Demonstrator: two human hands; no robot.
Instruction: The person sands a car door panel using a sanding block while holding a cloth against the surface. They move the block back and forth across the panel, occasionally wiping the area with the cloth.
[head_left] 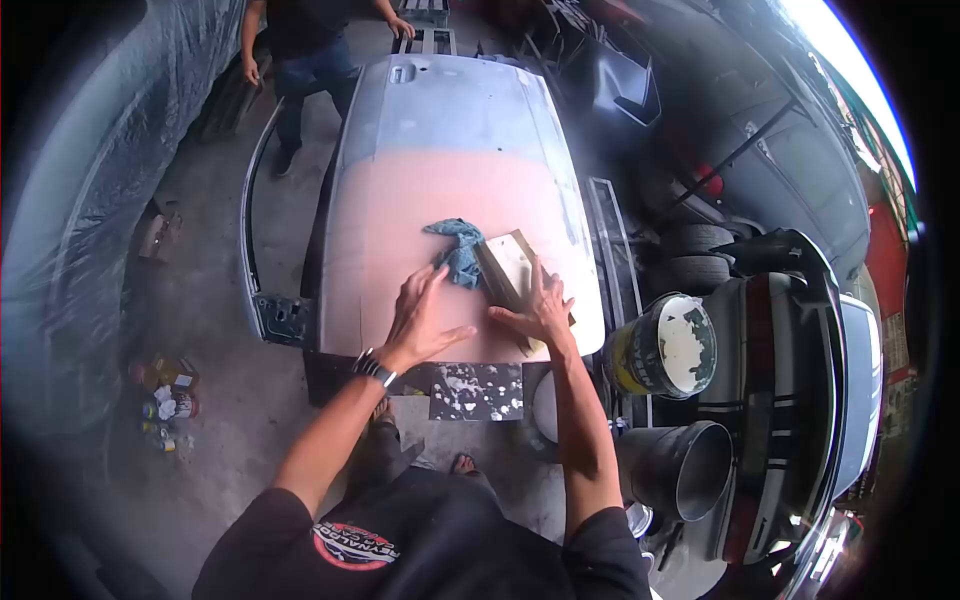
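Observation:
A car door panel (400, 200), coated pink nearest me and grey at the far end, lies flat in front of me. My left hand (416, 318) is open over its near part, thumb and fingers apart. Just beyond those fingertips a crumpled blue cloth (460, 262) rests on the pink surface. My right hand (543, 310) spans a long sanding block (507, 262) with a pale top and brown sides, thumb on one side and fingers on the other. The block lies at a slant beside the cloth. Its underside is hidden.
Another person (310, 70) stands at the far left end, one hand by the panel. A door frame (250, 230) leans at the left. To my right are a filler-smeared bucket (640, 350), a dark bucket (690, 470) and a car bumper (760, 400). Small cans (170, 405) sit on the floor.

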